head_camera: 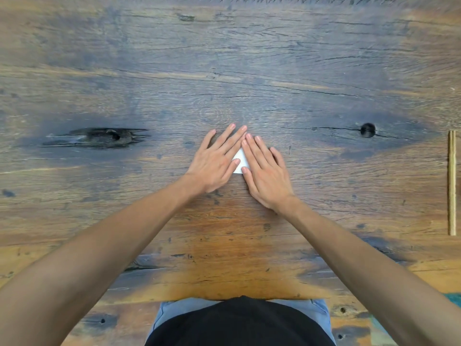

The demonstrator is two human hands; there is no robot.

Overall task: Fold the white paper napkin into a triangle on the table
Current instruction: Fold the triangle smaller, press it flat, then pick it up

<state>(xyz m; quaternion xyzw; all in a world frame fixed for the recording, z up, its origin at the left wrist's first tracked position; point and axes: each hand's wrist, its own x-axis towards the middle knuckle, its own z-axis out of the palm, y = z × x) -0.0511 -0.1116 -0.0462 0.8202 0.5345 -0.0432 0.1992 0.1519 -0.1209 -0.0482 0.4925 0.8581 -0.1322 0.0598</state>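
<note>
A white paper napkin (240,162) lies flat on the wooden table (224,71), near its middle. Only a small white wedge of it shows between my hands; the rest is hidden under them. My left hand (216,163) lies flat on its left side, fingers stretched out and pointing up to the right. My right hand (266,171) lies flat on its right side, fingers pointing up to the left. The fingertips of both hands meet above the napkin. Both palms press down on the paper.
A pair of wooden chopsticks (452,183) lies lengthwise near the table's right edge. A dark knot hole (367,130) sits to the right of my hands and a long dark crack (99,137) to the left. The table's near edge runs just in front of my body.
</note>
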